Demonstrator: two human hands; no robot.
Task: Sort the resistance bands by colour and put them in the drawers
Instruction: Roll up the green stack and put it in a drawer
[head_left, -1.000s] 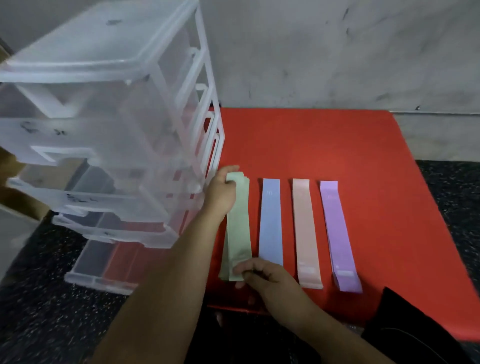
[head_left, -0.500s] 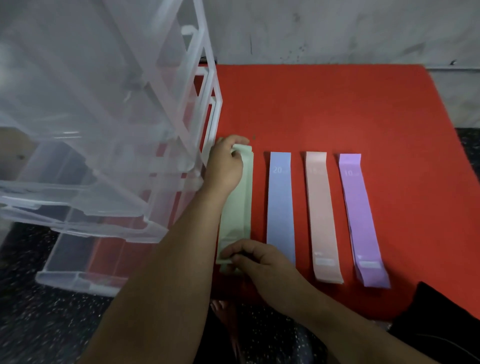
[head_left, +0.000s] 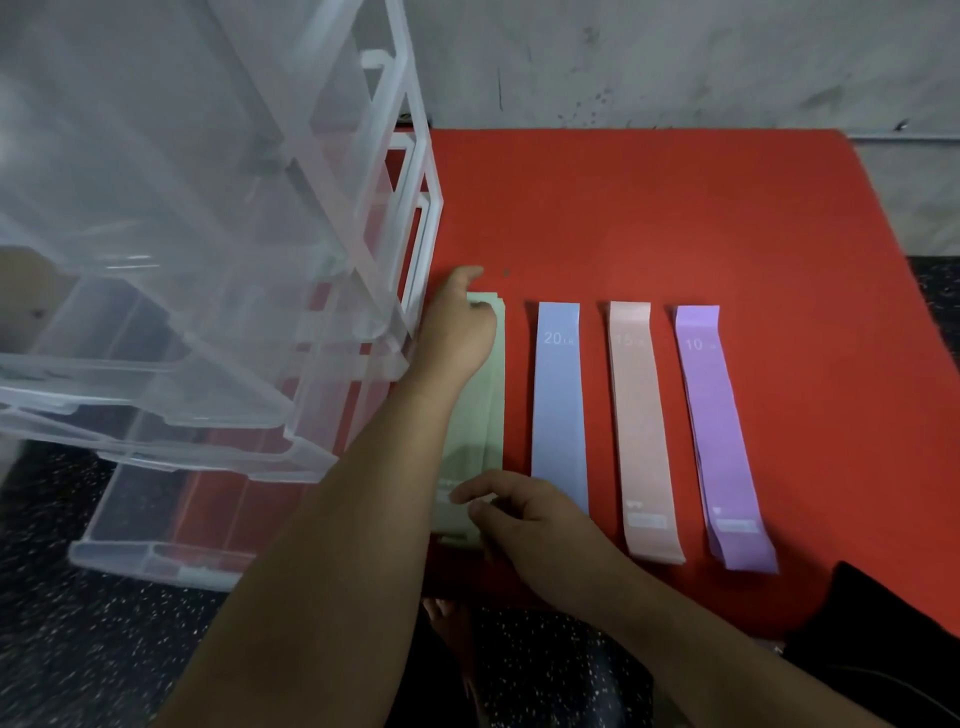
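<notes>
A clear plastic drawer unit (head_left: 208, 234) stands at the left on a dark speckled floor (head_left: 78, 649), its bottom drawer (head_left: 156, 553) pulled out toward the near side and, as far as the clear plastic shows, holding nothing. Just to its right, on a red mat (head_left: 675, 208), lies a stack of pale green resistance bands (head_left: 491, 415). The left hand (head_left: 457, 332) curls its fingers over the stack's far end, thumb raised. The right hand (head_left: 524, 514) pinches the near end between thumb and forefinger. Further right, apart and roughly parallel, lie a blue band (head_left: 558, 405) marked 20 LB, a pink band (head_left: 641, 431) and a purple band (head_left: 719, 431) marked 10. The sorting by colour looks done, and the step in hand seems to be taking up the green stack. The next move probably calls for lifting both ends together, keeping the layers aligned, and carrying them left into a drawer.
</notes>
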